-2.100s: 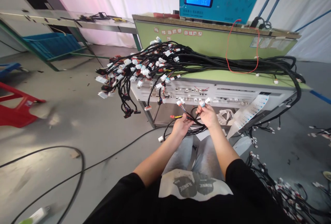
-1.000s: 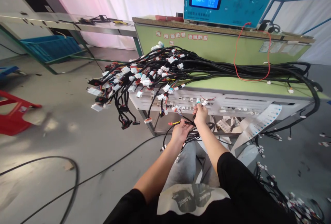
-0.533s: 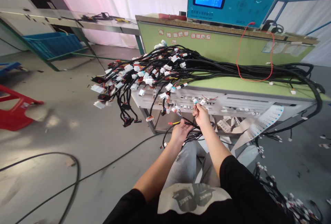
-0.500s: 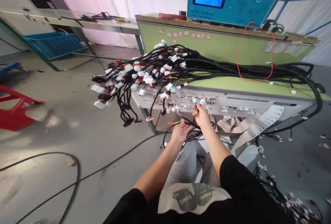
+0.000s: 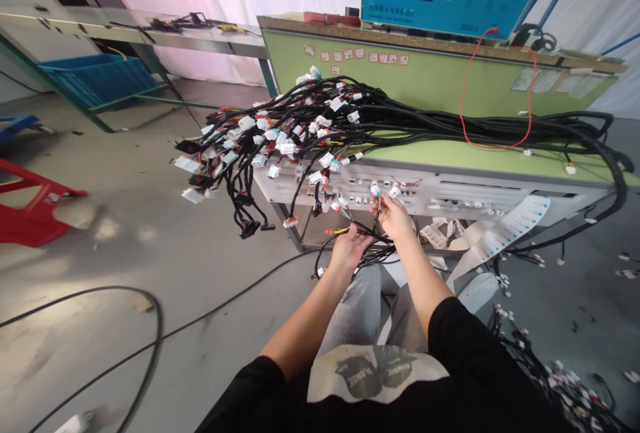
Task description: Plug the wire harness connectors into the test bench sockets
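In the head view my left hand (image 5: 351, 248) is closed around a bundle of black wire-harness cables (image 5: 377, 254) over my lap, palm turned up. To its right, my right hand (image 5: 395, 218) pinches the thin wires just below a small white and teal connector (image 5: 375, 190). A second white connector (image 5: 395, 191) shows just above the right fingers. White connectors with orange parts (image 5: 340, 204) and a red-tipped branch with yellow wires (image 5: 330, 232) stick out near the left hand. Both hands are in front of a white panel (image 5: 425, 186) with rows of sockets.
A large pile of black harnesses (image 5: 300, 123) lies across the green bench (image 5: 425, 70). Behind stands a blue tester (image 5: 460, 3) with a lit screen and red lead. A label strip (image 5: 515, 230) hangs at right. A red stool (image 5: 37, 210) and loose cables are on the floor.
The right fingers have slid slightly down from the teal connector, which now stands clear above them. My left hand keeps its hold on the cables. The camera view has tilted slightly downward.
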`<state>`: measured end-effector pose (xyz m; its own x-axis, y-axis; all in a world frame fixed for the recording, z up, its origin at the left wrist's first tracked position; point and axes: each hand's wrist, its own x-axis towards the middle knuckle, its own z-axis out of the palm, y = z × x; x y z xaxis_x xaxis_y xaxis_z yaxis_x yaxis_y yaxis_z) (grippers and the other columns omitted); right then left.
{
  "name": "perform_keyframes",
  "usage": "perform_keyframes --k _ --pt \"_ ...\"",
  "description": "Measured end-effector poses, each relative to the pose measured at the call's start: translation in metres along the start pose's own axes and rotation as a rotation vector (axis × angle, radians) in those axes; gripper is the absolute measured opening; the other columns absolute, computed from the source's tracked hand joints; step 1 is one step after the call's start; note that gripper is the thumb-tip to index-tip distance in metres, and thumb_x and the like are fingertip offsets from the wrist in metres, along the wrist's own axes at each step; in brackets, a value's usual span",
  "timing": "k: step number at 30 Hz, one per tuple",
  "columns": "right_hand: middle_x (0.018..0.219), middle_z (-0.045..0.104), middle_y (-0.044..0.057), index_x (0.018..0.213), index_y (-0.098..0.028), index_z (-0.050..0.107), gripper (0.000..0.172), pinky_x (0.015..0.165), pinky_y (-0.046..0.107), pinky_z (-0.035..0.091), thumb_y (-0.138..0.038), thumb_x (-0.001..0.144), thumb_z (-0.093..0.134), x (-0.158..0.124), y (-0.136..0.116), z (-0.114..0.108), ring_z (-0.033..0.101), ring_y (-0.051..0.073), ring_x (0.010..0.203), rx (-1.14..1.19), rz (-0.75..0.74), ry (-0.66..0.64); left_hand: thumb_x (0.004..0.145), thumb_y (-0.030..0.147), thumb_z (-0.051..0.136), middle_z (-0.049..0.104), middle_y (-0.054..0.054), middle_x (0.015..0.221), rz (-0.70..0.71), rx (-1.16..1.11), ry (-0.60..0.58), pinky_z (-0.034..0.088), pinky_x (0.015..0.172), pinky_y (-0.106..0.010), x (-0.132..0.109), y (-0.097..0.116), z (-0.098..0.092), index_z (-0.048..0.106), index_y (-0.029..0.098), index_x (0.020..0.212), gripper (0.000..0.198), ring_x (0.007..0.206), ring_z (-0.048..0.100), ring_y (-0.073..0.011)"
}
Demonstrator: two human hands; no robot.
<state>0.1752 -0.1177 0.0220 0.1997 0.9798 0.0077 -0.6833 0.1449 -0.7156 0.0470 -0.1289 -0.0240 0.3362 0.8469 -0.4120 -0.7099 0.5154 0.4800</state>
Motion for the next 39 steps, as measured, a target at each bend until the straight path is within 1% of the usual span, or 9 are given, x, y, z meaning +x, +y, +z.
perform_keyframes --k 5,10,14,18,22,25,30,33,39 --pt "0.089 0.066 0.004 0.088 -0.017 0.062 0.015 0.069 0.027 0.051 -0.025 0.074 0.062 -0.005 -0.003 -0.002 0.06 0.011 0.068 -0.033 0.008 -0.086 0.089 0.017 0.045 0.064 -0.007 0.072 0.011 0.01 0.017 0.05 0.084 -0.045 -0.004 0.001 0.004 0.057 0.01 0.076 0.019 0.07 0.064 -0.0174" --pt "0.087 0.066 0.003 0.092 -0.018 0.063 0.02 0.069 0.029 0.05 -0.024 0.073 0.062 -0.012 -0.008 0.0 0.06 0.013 0.07 -0.071 -0.017 -0.177 0.088 0.014 0.046 0.064 -0.007 0.07 0.022 0.011 0.018 0.05 0.082 -0.044 -0.009 0.002 0.006 0.056 0.01 0.075 0.016 0.067 0.064 -0.0174" --pt "0.085 0.064 0.003 0.093 -0.019 0.063 0.022 0.072 0.031 0.048 -0.025 0.072 0.061 -0.02 -0.012 0.003 0.058 0.014 0.072 -0.165 -0.018 -0.186 0.087 0.013 0.046 0.064 -0.007 0.068 0.026 0.009 0.017 0.051 0.078 -0.042 -0.012 0.002 0.007 0.055 0.011 0.074 0.016 0.066 0.064 -0.0179" --pt "0.085 0.063 0.004 0.09 -0.019 0.063 0.023 0.073 0.031 0.047 -0.028 0.069 0.063 -0.025 -0.016 0.005 0.057 0.015 0.076 -0.231 -0.019 -0.189 0.087 0.013 0.046 0.064 -0.007 0.068 0.025 0.023 0.015 0.051 0.079 -0.043 -0.013 0.002 0.008 0.055 0.011 0.076 0.015 0.065 0.063 -0.0176" --pt "0.08 0.062 0.001 0.09 -0.018 0.063 0.027 0.066 0.027 0.046 -0.028 0.065 0.068 -0.026 -0.016 0.005 0.054 0.011 0.065 -0.218 -0.011 -0.18 0.087 0.013 0.046 0.064 -0.007 0.068 0.026 0.031 0.016 0.049 0.083 -0.044 -0.014 0.0 0.008 0.055 0.011 0.076 0.014 0.065 0.063 -0.0171" --pt "0.069 0.058 -0.002 0.081 -0.016 0.061 0.024 0.057 0.023 0.044 -0.026 0.063 0.072 -0.021 -0.013 -0.001 0.048 0.006 0.054 -0.186 -0.03 -0.083 0.087 0.014 0.048 0.063 -0.006 0.066 0.012 0.046 0.026 0.047 0.086 -0.046 -0.014 -0.003 0.008 0.055 0.011 0.073 0.016 0.063 0.062 -0.016" --pt "0.062 0.051 -0.005 0.072 -0.014 0.055 0.03 0.047 0.019 0.039 -0.028 0.056 0.076 -0.007 -0.004 -0.014 0.042 0.003 0.048 -0.125 -0.106 0.208 0.087 0.016 0.047 0.063 -0.006 0.066 -0.013 0.051 0.017 0.047 0.085 -0.045 -0.011 -0.012 0.009 0.056 0.01 0.073 0.018 0.066 0.062 -0.0173" --pt "0.055 0.046 -0.007 0.069 -0.015 0.051 0.03 0.044 0.019 0.037 -0.029 0.056 0.074 0.005 0.001 -0.017 0.039 0.004 0.045 -0.179 -0.182 0.364 0.087 0.016 0.047 0.063 -0.007 0.067 -0.021 0.045 0.01 0.047 0.086 -0.045 -0.005 -0.015 0.013 0.057 0.01 0.073 0.018 0.068 0.063 -0.0181" --pt "0.05 0.042 -0.009 0.07 -0.015 0.049 0.028 0.043 0.02 0.033 -0.031 0.058 0.07 0.027 0.011 -0.012 0.037 0.005 0.044 -0.286 -0.337 0.505 0.087 0.017 0.048 0.063 -0.007 0.066 -0.024 0.015 0.045 0.047 0.088 -0.046 0.005 -0.012 0.023 0.057 0.011 0.07 0.02 0.069 0.063 -0.0172"
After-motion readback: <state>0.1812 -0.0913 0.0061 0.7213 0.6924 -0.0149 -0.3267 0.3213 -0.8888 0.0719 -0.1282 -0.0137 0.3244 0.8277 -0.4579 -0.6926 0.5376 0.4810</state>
